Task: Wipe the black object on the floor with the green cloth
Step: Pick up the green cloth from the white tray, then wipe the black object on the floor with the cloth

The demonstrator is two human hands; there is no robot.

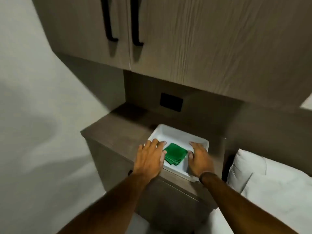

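Reaching forward, I spread both hands flat with fingers apart, gripping nothing: my left hand (150, 159) at the left edge of the green cloth (175, 154), my right hand (200, 160) just beside its right edge. The folded cloth lies in a white tray (170, 132) on the brown bench (118, 129). Wooden cupboards with black handles (109, 22) hang above; a white pillow (249, 168) sits at right.
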